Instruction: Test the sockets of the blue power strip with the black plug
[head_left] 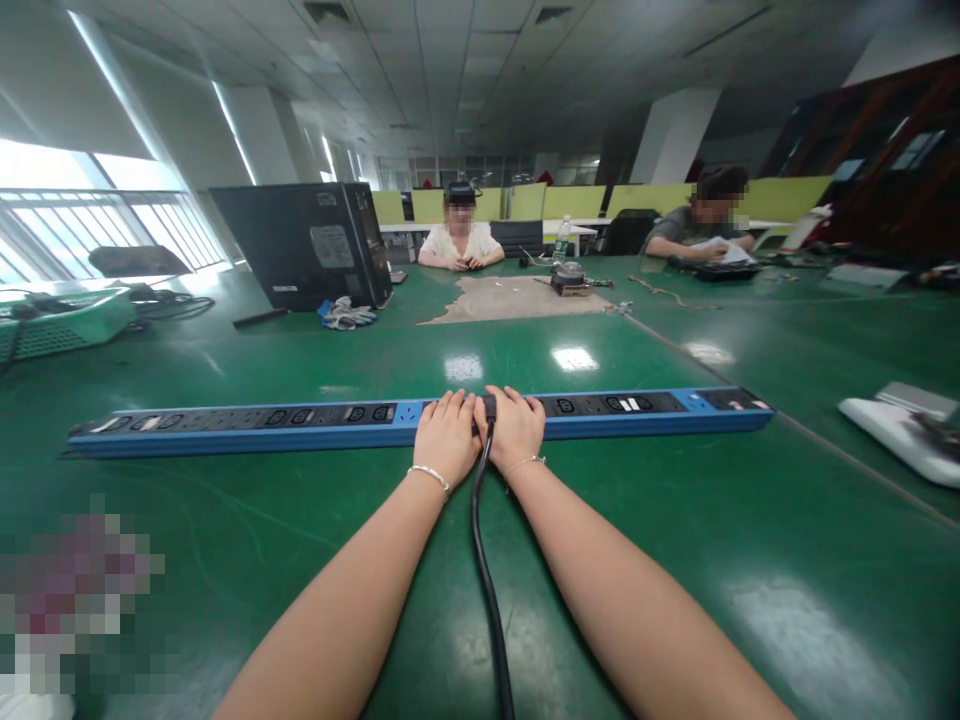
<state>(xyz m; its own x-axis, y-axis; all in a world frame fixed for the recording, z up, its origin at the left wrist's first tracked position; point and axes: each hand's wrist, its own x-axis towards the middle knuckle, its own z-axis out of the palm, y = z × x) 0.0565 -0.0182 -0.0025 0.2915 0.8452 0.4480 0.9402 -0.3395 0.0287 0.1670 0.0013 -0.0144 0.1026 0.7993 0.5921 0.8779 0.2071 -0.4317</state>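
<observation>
A long blue and black power strip (240,424), lined with sockets, lies across the green table in front of me. My left hand (445,437) is on top of its middle, fingers together and bent over the far side, gripping the strip. Right beside it, my right hand (517,428) is closed around a black power plug (490,408) at the strip, thumb on one side and fingers on the other. From the plug a thick black cable (484,560) runs toward me between my forearms. How deep the plug sits in a socket is hidden by my hands.
A black computer case (300,245) stands at the back left, with gloves (346,314) beside it. Far left is a green basket (67,325) with cables. Two people sit across the table near a bottle (562,240). A white device (900,435) lies at right.
</observation>
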